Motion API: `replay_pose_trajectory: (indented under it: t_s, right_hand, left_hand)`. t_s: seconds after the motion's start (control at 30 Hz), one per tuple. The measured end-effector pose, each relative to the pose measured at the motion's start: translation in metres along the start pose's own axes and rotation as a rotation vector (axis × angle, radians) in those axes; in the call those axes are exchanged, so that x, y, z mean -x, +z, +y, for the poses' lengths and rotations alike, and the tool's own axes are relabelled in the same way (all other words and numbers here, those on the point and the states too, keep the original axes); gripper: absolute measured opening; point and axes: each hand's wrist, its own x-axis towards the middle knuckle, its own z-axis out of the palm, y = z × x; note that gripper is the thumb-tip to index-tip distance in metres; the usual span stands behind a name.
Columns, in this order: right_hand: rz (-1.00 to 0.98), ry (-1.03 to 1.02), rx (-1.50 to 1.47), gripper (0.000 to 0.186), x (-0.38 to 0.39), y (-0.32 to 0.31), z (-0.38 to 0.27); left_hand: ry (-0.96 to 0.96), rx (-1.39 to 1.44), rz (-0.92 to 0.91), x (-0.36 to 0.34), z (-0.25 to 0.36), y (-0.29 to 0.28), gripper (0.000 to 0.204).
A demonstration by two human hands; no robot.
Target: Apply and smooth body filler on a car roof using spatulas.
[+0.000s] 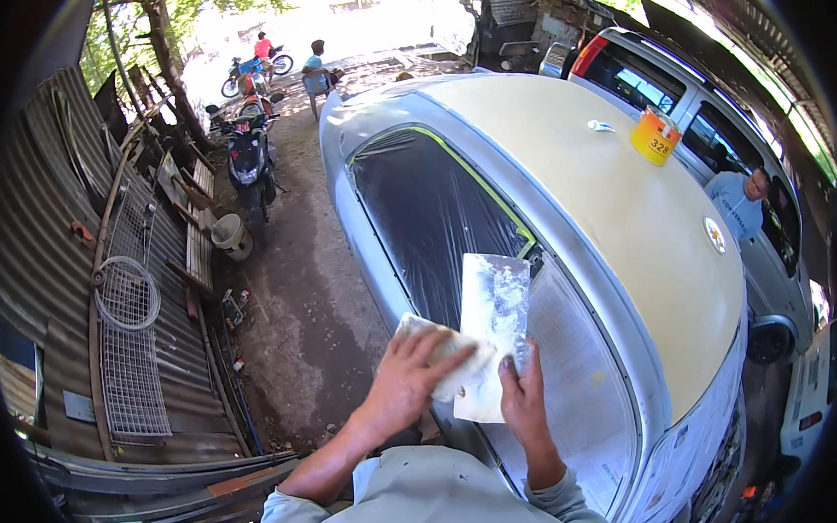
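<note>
My left hand (406, 380) holds a whitish, flat rectangular pad (461, 382), fingers spread across its top. Its exact kind I cannot make out. In my right hand (527, 401) is a rectangular plate (494, 300), partly see-through and smeared with white paste, gripped at its lower right edge. The pad overlaps the lower left part of the plate. Both are held above the side of a car whose roof (562, 155) has a cream-coloured coat. Black plastic sheeting (435, 215) edged with yellow-green tape covers one window; pale paper (570, 376) covers the glass nearer me.
On the roof stand a yellow-orange can (656, 135), a small tube (601, 125) and a round lid-like disc (714, 235). A person (739, 206) is beyond the car, near a silver van (708, 113). Left are a motorbike (250, 149), bucket (231, 237) and corrugated wall (44, 238).
</note>
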Motion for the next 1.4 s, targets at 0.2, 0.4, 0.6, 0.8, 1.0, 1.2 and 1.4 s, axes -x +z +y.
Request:
replay_pose_trajectory:
  t_s: [0.2,0.4,0.6,0.8,1.0,1.2,1.4]
  right_hand:
    - [0.070,0.029,-0.019,0.039,-0.016,0.001,0.007]
    - [0.202,0.073,-0.278,0.049,-0.029,0.004,-0.027]
    - [-0.025,0.392,-0.759,0.050,-0.010,0.052,-0.012]
    - [-0.142,0.216,-0.959,0.044,-0.027,0.050,0.023]
    - [-0.194,0.456,-0.829,0.044,-0.049,0.056,0.006]
    - [-0.961,0.688,-0.596,0.041,-0.059,0.116,0.024]
    - [-1.048,0.507,-0.440,0.043,-0.110,0.171,0.057]
  left_hand:
    - [0.127,0.079,-0.208,0.036,0.018,0.029,0.062]
    - [0.094,0.284,-0.157,0.055,0.003,0.017,0.062]
    - [0.017,0.429,0.160,0.054,-0.014,0.007,0.069]
    - [-0.196,0.088,-0.109,0.099,-0.079,0.001,0.071]
    - [-0.397,-0.196,0.055,0.153,-0.121,0.007,0.069]
    - [-0.334,-0.369,0.176,0.150,-0.171,-0.021,0.070]
    - [-0.185,-0.416,0.345,0.144,-0.189,-0.036,0.054]
